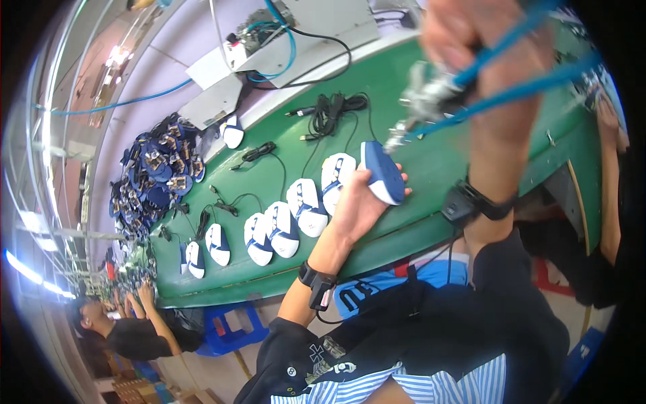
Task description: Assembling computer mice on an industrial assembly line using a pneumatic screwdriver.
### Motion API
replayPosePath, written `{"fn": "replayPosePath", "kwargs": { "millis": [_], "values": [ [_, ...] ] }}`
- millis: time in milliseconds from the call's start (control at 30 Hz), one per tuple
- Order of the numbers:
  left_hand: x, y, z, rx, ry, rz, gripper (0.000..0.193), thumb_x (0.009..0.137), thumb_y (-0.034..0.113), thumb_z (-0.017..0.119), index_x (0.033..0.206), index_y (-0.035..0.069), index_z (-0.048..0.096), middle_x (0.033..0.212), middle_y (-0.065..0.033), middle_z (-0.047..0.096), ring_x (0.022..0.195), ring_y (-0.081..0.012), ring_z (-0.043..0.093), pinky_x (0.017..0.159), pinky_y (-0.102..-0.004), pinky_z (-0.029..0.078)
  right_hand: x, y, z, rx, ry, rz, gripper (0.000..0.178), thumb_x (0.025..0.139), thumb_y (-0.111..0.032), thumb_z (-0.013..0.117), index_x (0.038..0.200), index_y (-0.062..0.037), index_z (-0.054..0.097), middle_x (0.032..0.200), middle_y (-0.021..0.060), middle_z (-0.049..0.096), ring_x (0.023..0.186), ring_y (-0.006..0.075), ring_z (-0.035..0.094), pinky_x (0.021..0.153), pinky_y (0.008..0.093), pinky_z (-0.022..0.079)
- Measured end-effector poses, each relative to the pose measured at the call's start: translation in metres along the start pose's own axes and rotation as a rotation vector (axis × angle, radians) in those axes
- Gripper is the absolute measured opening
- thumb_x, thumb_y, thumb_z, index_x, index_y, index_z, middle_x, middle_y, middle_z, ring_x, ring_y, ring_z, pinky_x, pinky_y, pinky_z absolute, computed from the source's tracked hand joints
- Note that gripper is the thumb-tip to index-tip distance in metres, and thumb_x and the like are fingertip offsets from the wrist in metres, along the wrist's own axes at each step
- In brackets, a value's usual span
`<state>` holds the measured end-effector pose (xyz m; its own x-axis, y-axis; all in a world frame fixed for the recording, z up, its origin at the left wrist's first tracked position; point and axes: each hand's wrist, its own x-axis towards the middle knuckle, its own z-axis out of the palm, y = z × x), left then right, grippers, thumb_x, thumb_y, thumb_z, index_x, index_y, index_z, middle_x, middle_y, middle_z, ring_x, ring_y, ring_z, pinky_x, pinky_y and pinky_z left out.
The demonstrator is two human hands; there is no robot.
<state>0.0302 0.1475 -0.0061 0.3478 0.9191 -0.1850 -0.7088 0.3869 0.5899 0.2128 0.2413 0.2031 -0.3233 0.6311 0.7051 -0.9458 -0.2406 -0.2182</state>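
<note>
My left hand [360, 209] is closed around a computer mouse [380, 168], its blue underside turned up and its white end toward me. Above it, my right hand [451, 40] grips a silver air screwdriver [431, 94] with blue hoses; hand and tool are smeared by motion. The tip of the screwdriver points at the edge of the mouse, and whether they touch I cannot tell. Close behind my left hand lies another white-and-blue mouse [336, 176]. Several more mice, among them one [307, 205], form a row to the left on the green table [377, 232].
Coiled black cables [333, 114] lie behind the mice. A heap of blue mouse parts [158, 165] fills the table's far left. Blue air hoses [511, 94] cross in front of my right forearm. A co-worker [134, 330] sits at left; another person's arm [611, 168] reaches in at right.
</note>
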Motion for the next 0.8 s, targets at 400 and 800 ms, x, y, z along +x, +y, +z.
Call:
{"fn": "replayPosePath", "kwargs": {
  "millis": [400,800],
  "values": [
    [-0.043,0.006,0.054,2.375,0.655,0.41,0.096,0.078,0.051,0.079,0.143,-0.007,0.04,0.121,-0.0299,0.052,0.109,-0.0414,0.054,0.094,-0.0495,0.043,-0.019,-0.026,0.09,-1.2,0.537,-0.35,0.006,0.09,-0.005,0.062,0.093,-0.0006,0.058,0.055,-0.002,0.046,0.04,0.0068,0.042,0.038,0.0234,0.033],
    [-0.043,0.039,0.048,1.052,0.375,0.32,0.052,0.095,0.032,0.056,0.136,0.0,0.049,0.12,-0.0208,0.062,0.108,-0.0353,0.065,0.094,-0.0447,0.053,-0.015,-0.022,0.053,-1.167,0.407,-0.202,0.011,0.089,-0.008,0.065,0.082,0.0,0.062,0.059,-0.003,0.051,0.046,0.0044,0.046,0.042,0.0209,0.033]
  ]
}}
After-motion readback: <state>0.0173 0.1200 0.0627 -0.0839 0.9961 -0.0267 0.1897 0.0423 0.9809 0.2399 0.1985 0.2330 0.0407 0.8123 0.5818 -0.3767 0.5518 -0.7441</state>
